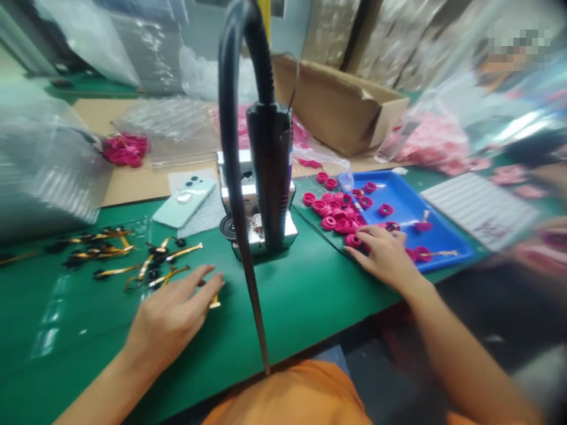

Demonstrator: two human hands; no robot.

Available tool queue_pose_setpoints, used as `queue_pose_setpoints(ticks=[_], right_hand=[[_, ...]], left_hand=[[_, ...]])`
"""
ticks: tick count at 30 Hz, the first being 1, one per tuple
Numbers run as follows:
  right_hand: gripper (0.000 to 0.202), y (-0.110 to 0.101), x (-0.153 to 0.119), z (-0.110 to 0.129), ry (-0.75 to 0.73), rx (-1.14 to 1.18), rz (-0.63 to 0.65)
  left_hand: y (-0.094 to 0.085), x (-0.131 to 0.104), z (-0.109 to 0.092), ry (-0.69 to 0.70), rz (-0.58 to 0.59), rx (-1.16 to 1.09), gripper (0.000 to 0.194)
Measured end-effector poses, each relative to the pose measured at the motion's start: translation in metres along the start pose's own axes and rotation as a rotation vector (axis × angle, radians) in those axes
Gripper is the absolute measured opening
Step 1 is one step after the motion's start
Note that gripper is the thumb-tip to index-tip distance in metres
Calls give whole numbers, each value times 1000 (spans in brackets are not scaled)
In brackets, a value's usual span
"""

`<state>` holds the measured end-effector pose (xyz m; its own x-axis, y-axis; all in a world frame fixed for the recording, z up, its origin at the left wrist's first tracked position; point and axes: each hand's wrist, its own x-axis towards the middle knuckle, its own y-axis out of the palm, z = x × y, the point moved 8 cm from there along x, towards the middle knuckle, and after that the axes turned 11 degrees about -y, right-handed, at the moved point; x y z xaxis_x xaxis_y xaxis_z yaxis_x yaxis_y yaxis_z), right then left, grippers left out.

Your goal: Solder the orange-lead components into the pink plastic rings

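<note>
My left hand (177, 307) is closed over a small flex cable (215, 302) with a gold end, which shows under the fingers. Beyond it lie several black and gold flex cables (155, 262). My right hand (383, 251) has its thumb and fingers around a pink ring (353, 240) at the near edge of a pile of pink rings (339, 212). Beside the pile, a blue tray (398, 183) holds several pink rings, some with cables attached.
A black device on a curved arm (270, 177) rises in the middle, before a metal fixture (283, 233). A pale green phone (186, 200) lies behind the cables. Farther back stand a cardboard box (332, 106) and a bag of pink parts (432, 139). Another person's hand (553, 177) is at the right edge.
</note>
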<state>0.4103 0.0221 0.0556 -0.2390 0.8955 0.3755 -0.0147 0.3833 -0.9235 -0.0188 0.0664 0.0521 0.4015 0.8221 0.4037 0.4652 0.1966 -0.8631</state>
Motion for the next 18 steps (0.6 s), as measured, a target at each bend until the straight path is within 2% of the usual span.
queue_pose_setpoints(ticks=[3, 4, 8, 12, 15, 18], right_hand=[[31, 7, 2, 3, -40, 4, 29], [31, 9, 3, 2, -59, 9, 33], [36, 11, 7, -4, -138, 55, 17], [40, 6, 11, -1, -184, 123, -53], [36, 9, 16, 5, -149, 253, -23], [39, 16, 22, 10, -72, 404, 50]], left_hand=[[18, -10, -18, 140, 28, 15, 39], [20, -10, -20, 144, 22, 8, 36], [17, 0, -15, 37, 31, -106, 23], [12, 7, -10, -71, 70, -248, 14], [12, 7, -5, -123, 71, -289, 9], [12, 5, -3, -118, 55, -296, 8]])
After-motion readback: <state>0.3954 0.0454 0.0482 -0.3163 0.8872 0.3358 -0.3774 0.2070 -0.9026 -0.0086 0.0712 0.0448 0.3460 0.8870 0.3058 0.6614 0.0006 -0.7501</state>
